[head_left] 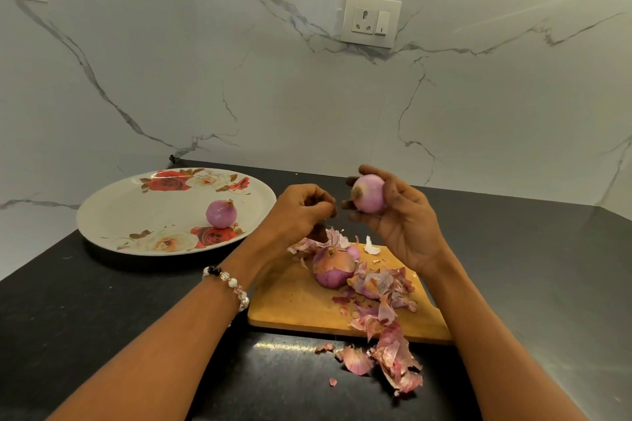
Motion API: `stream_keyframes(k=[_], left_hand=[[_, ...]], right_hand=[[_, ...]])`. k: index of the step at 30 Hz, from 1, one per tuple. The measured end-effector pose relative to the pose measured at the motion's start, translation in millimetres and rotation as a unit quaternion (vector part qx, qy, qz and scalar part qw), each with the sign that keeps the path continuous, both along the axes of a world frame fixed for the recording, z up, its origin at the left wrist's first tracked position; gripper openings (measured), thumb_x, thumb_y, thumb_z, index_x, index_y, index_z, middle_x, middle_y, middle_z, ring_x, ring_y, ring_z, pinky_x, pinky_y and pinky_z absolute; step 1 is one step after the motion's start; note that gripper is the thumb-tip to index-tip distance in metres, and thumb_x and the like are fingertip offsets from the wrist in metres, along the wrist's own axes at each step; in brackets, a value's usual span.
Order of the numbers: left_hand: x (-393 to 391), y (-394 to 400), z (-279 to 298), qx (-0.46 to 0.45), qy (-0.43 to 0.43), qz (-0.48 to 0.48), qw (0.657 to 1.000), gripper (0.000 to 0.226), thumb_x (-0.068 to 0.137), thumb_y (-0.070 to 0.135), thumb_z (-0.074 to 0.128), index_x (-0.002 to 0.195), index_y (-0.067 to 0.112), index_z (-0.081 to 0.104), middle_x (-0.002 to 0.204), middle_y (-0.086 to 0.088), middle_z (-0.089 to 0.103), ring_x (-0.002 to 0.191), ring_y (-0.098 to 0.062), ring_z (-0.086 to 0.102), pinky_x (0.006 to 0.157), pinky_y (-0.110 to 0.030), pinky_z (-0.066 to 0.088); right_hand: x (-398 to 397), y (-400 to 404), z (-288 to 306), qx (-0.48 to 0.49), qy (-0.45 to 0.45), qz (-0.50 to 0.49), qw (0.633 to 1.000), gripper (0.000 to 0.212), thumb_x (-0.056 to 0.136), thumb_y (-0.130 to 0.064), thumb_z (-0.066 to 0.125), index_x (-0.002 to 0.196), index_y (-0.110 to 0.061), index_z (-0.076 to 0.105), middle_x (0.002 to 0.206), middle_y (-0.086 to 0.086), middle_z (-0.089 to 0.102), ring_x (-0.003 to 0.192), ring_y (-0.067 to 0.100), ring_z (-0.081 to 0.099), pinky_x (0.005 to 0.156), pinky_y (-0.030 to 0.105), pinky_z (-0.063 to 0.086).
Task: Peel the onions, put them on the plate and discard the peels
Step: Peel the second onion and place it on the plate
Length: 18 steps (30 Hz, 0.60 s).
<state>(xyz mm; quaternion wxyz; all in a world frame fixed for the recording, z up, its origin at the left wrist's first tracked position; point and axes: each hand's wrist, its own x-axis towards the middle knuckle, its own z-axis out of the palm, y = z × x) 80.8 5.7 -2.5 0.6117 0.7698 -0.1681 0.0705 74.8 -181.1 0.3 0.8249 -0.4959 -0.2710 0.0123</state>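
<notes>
My right hand (pixel 398 215) grips a peeled pink onion (pixel 370 193) above the wooden cutting board (pixel 290 297). Just to its left, my left hand (pixel 301 212) has its fingers curled, apart from the onion; whether it pinches a scrap of peel I cannot tell. A partly peeled onion (pixel 332 267) sits on the board, with another onion (pixel 371 290) half hidden under loose peels (pixel 383 280). One peeled onion (pixel 221 214) lies on the white floral plate (pixel 119 212) at the left. More peels (pixel 393 359) spill onto the counter in front of the board.
The black counter (pixel 102 301) meets a white marble wall with a power socket (pixel 371 20) behind. A steel surface (pixel 564 284) lies to the right. The counter's left edge runs diagonally beside the plate.
</notes>
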Motion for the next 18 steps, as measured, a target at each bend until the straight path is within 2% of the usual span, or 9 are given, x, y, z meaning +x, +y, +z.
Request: stream_keyframes(k=[3, 8, 12, 15, 18], left_hand=[[-1.6, -1.8, 0.2, -0.001, -0.037, 0.024, 0.999, 0.025, 0.086, -0.003, 0.062, 0.095, 0.02, 0.065, 0.089, -0.004, 0.067, 0.071, -0.021, 0.068, 0.063, -0.03, 0.059], [-8.2, -10.4, 0.7, -0.019, -0.11, 0.038, 0.993, 0.007, 0.09, 0.018, 0.063, 0.094, 0.022, 0.068, 0.078, 0.001, 0.072, 0.063, -0.014, 0.069, 0.057, -0.025, 0.058], [-10.7, -14.9, 1.7, -0.016, -0.148, 0.081, 0.986, 0.009, 0.084, 0.023, 0.07, 0.093, 0.024, 0.07, 0.077, 0.012, 0.068, 0.067, -0.011, 0.068, 0.058, -0.019, 0.056], [-9.4, -16.1, 0.6, 0.019, -0.165, 0.09, 0.982, 0.023, 0.079, 0.027, 0.075, 0.1, 0.016, 0.074, 0.08, 0.013, 0.068, 0.068, -0.006, 0.066, 0.062, -0.02, 0.057], [-8.9, -16.8, -1.7, 0.05, -0.183, 0.104, 0.976, 0.029, 0.079, 0.027, 0.076, 0.103, 0.012, 0.074, 0.083, 0.008, 0.069, 0.066, 0.001, 0.064, 0.063, -0.014, 0.054]], right_hand=[[-0.7, -0.1, 3.6, 0.031, 0.046, -0.027, 0.998, 0.045, 0.095, -0.03, 0.043, 0.125, 0.0, 0.057, 0.115, 0.024, 0.064, 0.09, 0.039, 0.068, 0.063, 0.031, 0.061], [-0.6, 3.2, 4.1, 0.019, 0.081, -0.059, 0.995, 0.048, 0.096, -0.036, 0.039, 0.12, 0.0, 0.06, 0.107, 0.024, 0.064, 0.079, 0.032, 0.068, 0.055, 0.027, 0.059], [-4.0, 6.6, 5.0, -0.011, 0.09, -0.065, 0.994, 0.047, 0.106, -0.033, 0.028, 0.116, 0.0, 0.06, 0.099, 0.023, 0.064, 0.063, 0.028, 0.067, 0.05, 0.026, 0.056], [-3.9, 8.8, 3.7, -0.03, 0.082, -0.066, 0.994, 0.044, 0.107, -0.03, 0.028, 0.116, -0.001, 0.06, 0.1, 0.021, 0.065, 0.069, 0.025, 0.068, 0.053, 0.028, 0.057], [-2.0, 11.7, 0.7, -0.052, 0.061, -0.068, 0.994, 0.039, 0.106, -0.026, 0.03, 0.115, -0.003, 0.06, 0.1, 0.017, 0.064, 0.076, 0.021, 0.068, 0.057, 0.029, 0.059]])
